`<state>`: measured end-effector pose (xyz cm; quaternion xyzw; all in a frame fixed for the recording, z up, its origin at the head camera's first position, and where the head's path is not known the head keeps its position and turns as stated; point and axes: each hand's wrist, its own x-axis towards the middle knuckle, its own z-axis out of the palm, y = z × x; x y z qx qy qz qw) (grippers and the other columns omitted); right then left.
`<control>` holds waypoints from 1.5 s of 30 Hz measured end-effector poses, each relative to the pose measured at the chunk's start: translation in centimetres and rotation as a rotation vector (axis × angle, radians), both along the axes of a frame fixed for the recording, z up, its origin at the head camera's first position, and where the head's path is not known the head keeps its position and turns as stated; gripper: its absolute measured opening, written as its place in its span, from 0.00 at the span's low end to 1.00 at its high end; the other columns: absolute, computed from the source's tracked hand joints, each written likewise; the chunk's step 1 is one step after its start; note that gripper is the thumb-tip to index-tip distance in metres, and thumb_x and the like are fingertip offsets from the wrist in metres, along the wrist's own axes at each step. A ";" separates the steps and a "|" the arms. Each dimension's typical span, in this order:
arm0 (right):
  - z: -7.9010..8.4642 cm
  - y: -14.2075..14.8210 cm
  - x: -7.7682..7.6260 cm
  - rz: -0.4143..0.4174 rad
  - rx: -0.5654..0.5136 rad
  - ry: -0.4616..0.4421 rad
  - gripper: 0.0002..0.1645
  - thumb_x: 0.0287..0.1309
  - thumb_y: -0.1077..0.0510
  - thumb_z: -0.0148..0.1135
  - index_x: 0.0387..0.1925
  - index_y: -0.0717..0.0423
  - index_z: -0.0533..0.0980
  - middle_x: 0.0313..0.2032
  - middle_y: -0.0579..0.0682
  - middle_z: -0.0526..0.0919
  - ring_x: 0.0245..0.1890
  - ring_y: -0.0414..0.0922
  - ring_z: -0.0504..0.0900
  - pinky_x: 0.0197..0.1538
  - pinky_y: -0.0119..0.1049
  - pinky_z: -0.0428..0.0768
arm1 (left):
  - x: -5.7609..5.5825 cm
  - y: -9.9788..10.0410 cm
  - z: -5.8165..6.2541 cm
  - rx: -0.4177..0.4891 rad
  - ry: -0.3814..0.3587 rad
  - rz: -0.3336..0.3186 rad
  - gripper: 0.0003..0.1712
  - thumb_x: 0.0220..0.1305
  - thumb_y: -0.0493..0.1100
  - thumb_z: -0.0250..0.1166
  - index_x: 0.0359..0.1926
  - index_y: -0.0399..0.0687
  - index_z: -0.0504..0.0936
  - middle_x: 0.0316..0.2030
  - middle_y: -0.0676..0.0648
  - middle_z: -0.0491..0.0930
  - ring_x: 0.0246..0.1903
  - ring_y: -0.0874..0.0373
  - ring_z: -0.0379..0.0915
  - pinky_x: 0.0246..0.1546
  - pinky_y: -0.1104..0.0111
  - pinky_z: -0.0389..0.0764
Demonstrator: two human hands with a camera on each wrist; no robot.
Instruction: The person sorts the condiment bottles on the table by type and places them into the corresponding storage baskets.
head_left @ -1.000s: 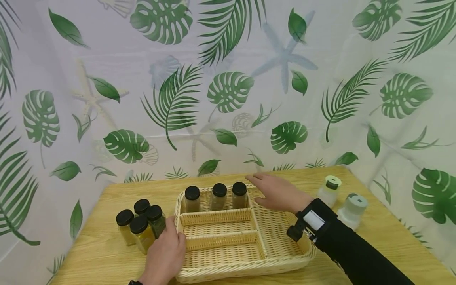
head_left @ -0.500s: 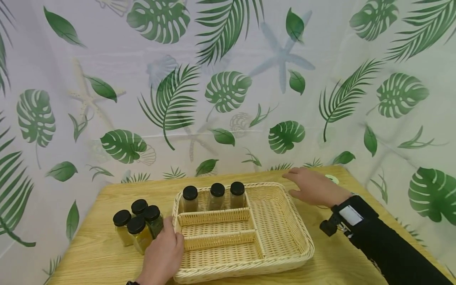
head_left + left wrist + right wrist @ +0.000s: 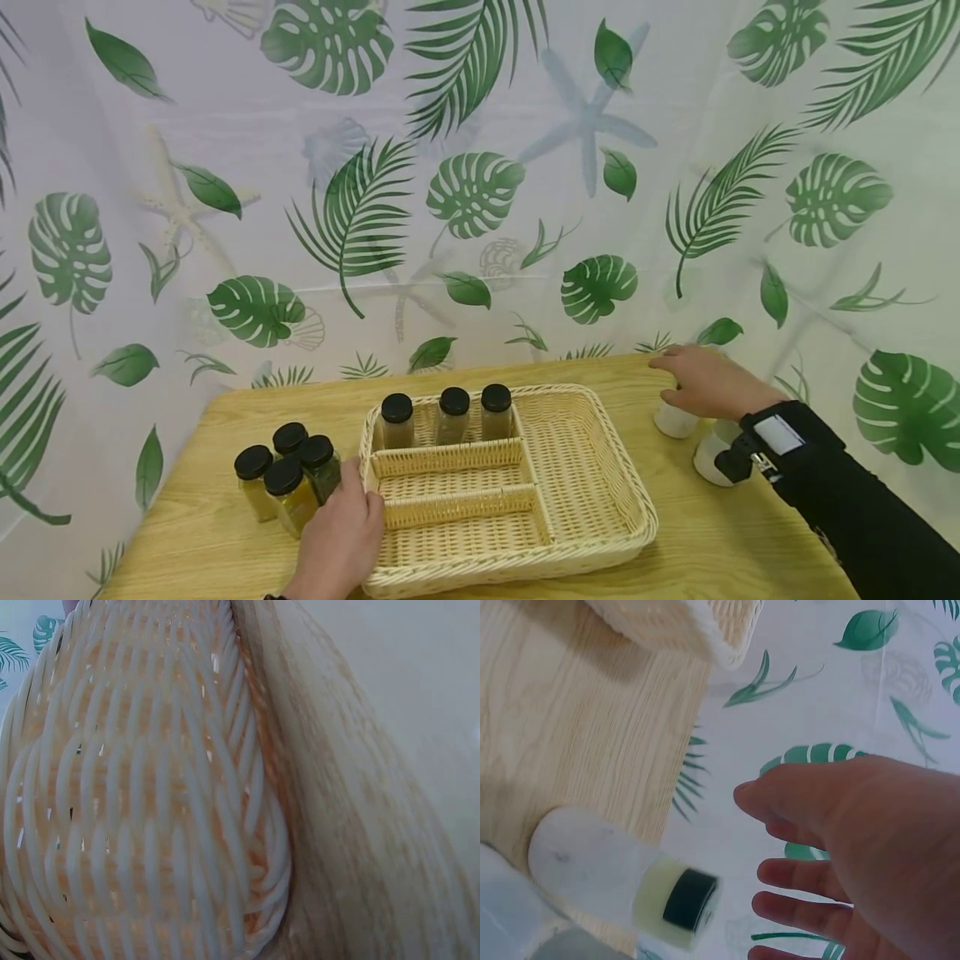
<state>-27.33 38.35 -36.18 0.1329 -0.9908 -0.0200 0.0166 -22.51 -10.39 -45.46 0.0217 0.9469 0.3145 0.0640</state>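
Note:
My left hand (image 3: 341, 529) holds the left rim of a cream wicker basket (image 3: 577, 467). In the left wrist view, the basket's woven side (image 3: 135, 787) fills much of the frame and the fingers are out of sight. My right hand (image 3: 712, 383) hovers, fingers extended, above a whitish bottle (image 3: 675, 422). That bottle's pale yellow-green and black cap (image 3: 679, 900) shows in the right wrist view, apart from the fingers. A second whitish bottle (image 3: 708, 458) stands beside it, partly behind the wrist device. Three black-lidded jars (image 3: 453, 415) stand in the basket's back left compartment.
Several black-lidded jars (image 3: 285, 483) with yellow and green contents cluster left of the basket, close to the left hand. Dividers (image 3: 465, 503) split the basket into three narrow left compartments and one long right one. A leaf-printed cloth (image 3: 480, 250) hangs behind the wooden table (image 3: 210, 450).
My right hand has moved right, from over the basket's back rim to above the whitish bottles. My left hand stays at the basket's left rim, and the view has shifted slightly.

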 end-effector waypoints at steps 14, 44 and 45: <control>-1.7 3.2 -2.0 -0.100 -0.005 -0.196 0.32 0.56 0.67 0.66 0.64 0.66 0.73 0.58 0.71 0.77 0.58 0.69 0.75 0.55 0.61 0.76 | 0.1 0.0 0.2 -0.008 -0.007 0.016 0.32 0.77 0.47 0.39 0.74 0.36 0.52 0.19 0.46 0.70 0.13 0.51 0.61 0.15 0.60 0.59; 2.0 1.8 1.1 -0.007 -0.079 -0.020 0.27 0.61 0.56 0.66 0.61 0.59 0.77 0.50 0.58 0.81 0.43 0.48 0.81 0.43 0.47 0.81 | 0.3 0.1 0.0 -0.024 0.018 0.013 0.31 0.76 0.47 0.39 0.73 0.36 0.53 0.28 0.45 0.78 0.16 0.50 0.66 0.16 0.58 0.62; 2.3 1.5 1.2 -0.004 -0.081 -0.013 0.27 0.60 0.56 0.66 0.61 0.59 0.77 0.50 0.58 0.81 0.42 0.48 0.80 0.42 0.46 0.80 | 0.3 0.1 0.0 -0.022 0.018 0.010 0.31 0.76 0.47 0.39 0.73 0.36 0.52 0.26 0.45 0.77 0.15 0.50 0.66 0.16 0.58 0.62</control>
